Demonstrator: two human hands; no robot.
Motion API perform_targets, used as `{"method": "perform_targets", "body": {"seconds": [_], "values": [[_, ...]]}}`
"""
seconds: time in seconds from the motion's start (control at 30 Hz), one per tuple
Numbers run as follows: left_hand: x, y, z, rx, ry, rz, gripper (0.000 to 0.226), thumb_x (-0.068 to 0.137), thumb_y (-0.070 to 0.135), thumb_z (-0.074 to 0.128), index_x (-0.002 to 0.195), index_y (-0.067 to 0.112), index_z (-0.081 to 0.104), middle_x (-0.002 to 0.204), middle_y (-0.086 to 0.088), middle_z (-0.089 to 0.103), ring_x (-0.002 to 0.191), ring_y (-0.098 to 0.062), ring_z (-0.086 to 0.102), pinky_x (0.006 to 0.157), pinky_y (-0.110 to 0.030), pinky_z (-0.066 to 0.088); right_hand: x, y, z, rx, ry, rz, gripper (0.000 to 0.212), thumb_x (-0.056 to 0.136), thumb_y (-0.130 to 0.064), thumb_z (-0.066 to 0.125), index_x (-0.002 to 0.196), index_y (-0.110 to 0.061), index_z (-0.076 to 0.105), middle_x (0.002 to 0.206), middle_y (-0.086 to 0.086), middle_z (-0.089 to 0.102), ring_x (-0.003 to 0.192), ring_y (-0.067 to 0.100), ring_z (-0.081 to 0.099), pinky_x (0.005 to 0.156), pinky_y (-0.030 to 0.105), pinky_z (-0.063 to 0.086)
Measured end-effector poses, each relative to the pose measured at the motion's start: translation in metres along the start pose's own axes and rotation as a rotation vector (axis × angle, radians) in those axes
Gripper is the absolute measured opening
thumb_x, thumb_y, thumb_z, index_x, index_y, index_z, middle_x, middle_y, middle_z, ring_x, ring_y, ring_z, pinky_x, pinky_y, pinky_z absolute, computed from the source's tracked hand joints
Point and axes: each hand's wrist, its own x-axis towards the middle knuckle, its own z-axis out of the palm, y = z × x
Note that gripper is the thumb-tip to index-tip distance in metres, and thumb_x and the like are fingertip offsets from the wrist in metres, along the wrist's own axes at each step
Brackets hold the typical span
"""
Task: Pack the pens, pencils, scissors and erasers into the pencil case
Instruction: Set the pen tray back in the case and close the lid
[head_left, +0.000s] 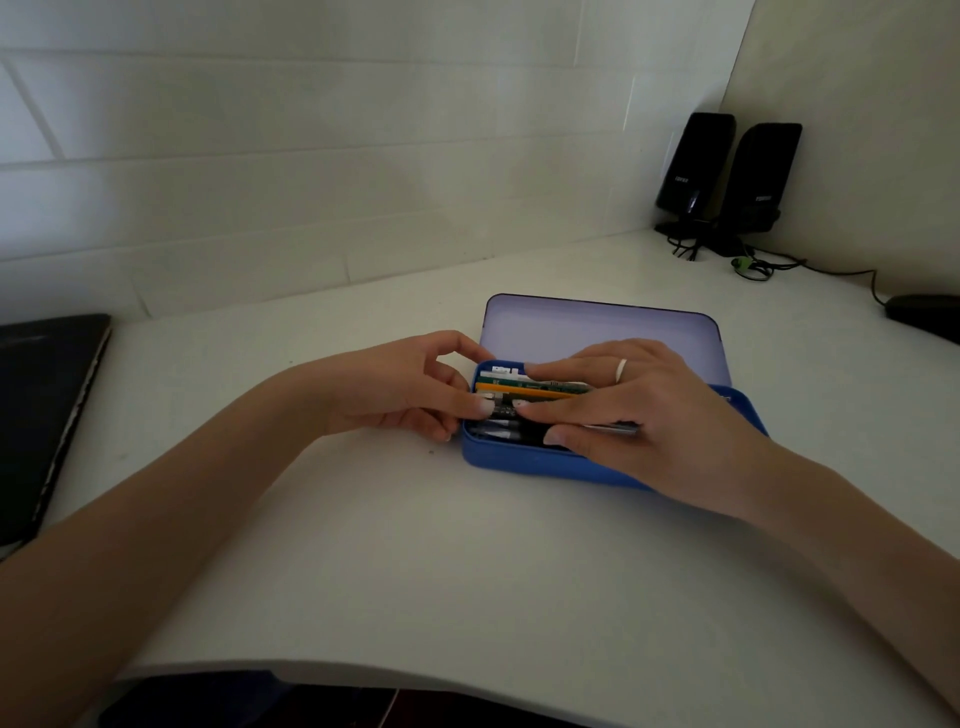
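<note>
A blue pencil case (519, 460) lies open on the white desk, its pale lid (597, 332) tipped back. Inside it lie a white eraser (503, 371), a green pencil and an orange pencil (519, 388), and several dark pens (498, 428). My left hand (395, 387) rests at the case's left end, its fingertips touching the pens' ends. My right hand (644, 415), with a ring on one finger, lies flat over the contents, fingers spread and pressing down. A thin metallic item (618, 427) shows under its thumb. The case's right half is hidden by this hand.
A dark laptop (47, 415) lies at the desk's left edge. Two black speakers (727, 176) with cables stand in the back right corner, and a dark object (924, 314) sits at the far right. The desk's front edge (363, 670) runs close to me.
</note>
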Motion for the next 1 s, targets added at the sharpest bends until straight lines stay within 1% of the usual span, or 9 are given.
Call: {"method": "perform_targets", "body": {"seconds": [0.17, 0.27, 0.37, 0.5, 0.67, 0.77, 0.87, 0.9, 1.0], "values": [[0.0, 0.0, 0.002, 0.012, -0.002, 0.002, 0.046, 0.073, 0.009, 0.073, 0.114, 0.02, 0.054, 0.074, 0.0, 0.06, 0.058, -0.009, 0.058, 0.055, -0.016, 0.05, 0.001, -0.003, -0.001, 0.016, -0.013, -0.001, 0.026, 0.084, -0.045, 0.06, 0.107, -0.037, 0.07, 0.121, -0.016, 0.065, 0.096, -0.002, 0.05, 0.085, 0.044, 0.046], [0.0, 0.0, 0.002, 0.01, -0.003, 0.004, 0.047, 0.07, 0.012, 0.075, 0.112, 0.021, 0.055, 0.072, 0.001, 0.06, 0.058, -0.008, 0.058, 0.054, -0.016, 0.05, 0.0, -0.005, -0.003, 0.033, -0.035, 0.025, 0.029, 0.084, -0.048, 0.057, 0.108, -0.038, 0.069, 0.121, -0.017, 0.064, 0.098, 0.002, 0.055, 0.087, 0.045, 0.045], [0.0, 0.0, 0.002, 0.018, -0.01, 0.006, 0.054, 0.062, 0.017, 0.077, 0.112, 0.022, 0.055, 0.072, 0.002, 0.06, 0.059, -0.009, 0.058, 0.055, -0.017, 0.05, 0.001, -0.007, -0.004, 0.065, 0.007, 0.019, 0.026, 0.081, -0.046, 0.061, 0.102, -0.036, 0.072, 0.121, -0.013, 0.065, 0.101, 0.009, 0.06, 0.087, 0.047, 0.046], [0.0, -0.001, 0.002, 0.026, -0.003, 0.016, 0.047, 0.071, 0.011, 0.075, 0.112, 0.021, 0.054, 0.071, 0.002, 0.06, 0.058, -0.009, 0.058, 0.055, -0.017, 0.05, 0.001, -0.009, -0.008, 0.105, 0.032, 0.02, 0.016, 0.076, -0.045, 0.065, 0.085, -0.035, 0.074, 0.113, -0.014, 0.067, 0.093, 0.0, 0.054, 0.084, 0.046, 0.047], [0.001, -0.003, 0.002, 0.049, 0.003, 0.026, 0.046, 0.075, 0.008, 0.073, 0.114, 0.021, 0.053, 0.072, 0.001, 0.059, 0.058, -0.008, 0.057, 0.055, -0.017, 0.049, 0.001, -0.01, -0.009, 0.101, 0.002, 0.045, 0.019, 0.076, -0.047, 0.063, 0.086, -0.036, 0.074, 0.114, -0.016, 0.066, 0.094, 0.0, 0.053, 0.086, 0.047, 0.046], [0.001, -0.002, 0.001, 0.04, -0.001, 0.022, 0.043, 0.076, 0.01, 0.073, 0.112, 0.022, 0.054, 0.073, 0.001, 0.059, 0.059, -0.009, 0.058, 0.055, -0.017, 0.05, 0.0, -0.012, -0.01, 0.106, -0.003, 0.058, 0.021, 0.075, -0.047, 0.064, 0.087, -0.035, 0.075, 0.115, -0.018, 0.065, 0.095, -0.001, 0.053, 0.087, 0.038, 0.047], [0.001, -0.001, 0.002, 0.015, 0.0, 0.016, 0.049, 0.067, 0.025, 0.074, 0.112, 0.021, 0.055, 0.075, -0.001, 0.059, 0.058, -0.009, 0.057, 0.056, -0.019, 0.052, -0.001, -0.014, -0.01, 0.15, -0.001, 0.112, 0.017, 0.073, -0.041, 0.07, 0.086, -0.032, 0.076, 0.111, -0.024, 0.063, 0.098, -0.01, 0.05, 0.087, 0.013, 0.041], [0.001, -0.001, 0.003, 0.016, 0.006, 0.013, 0.051, 0.065, 0.029, 0.074, 0.111, 0.021, 0.055, 0.076, -0.002, 0.059, 0.057, -0.008, 0.057, 0.055, -0.019, 0.052, -0.001, -0.015, -0.01, 0.16, 0.003, 0.134, 0.014, 0.073, -0.039, 0.073, 0.085, -0.032, 0.076, 0.109, -0.026, 0.062, 0.1, -0.01, 0.049, 0.086, 0.008, 0.039], [0.002, -0.002, 0.003, 0.025, 0.022, 0.019, 0.038, 0.075, 0.023, 0.072, 0.109, 0.022, 0.056, 0.077, -0.003, 0.06, 0.056, -0.008, 0.057, 0.054, -0.019, 0.052, 0.0, -0.02, -0.008, 0.201, 0.01, 0.215, 0.008, 0.073, -0.03, 0.076, 0.081, -0.033, 0.075, 0.103, -0.033, 0.057, 0.103, -0.006, 0.05, 0.086, 0.012, 0.043]]}}
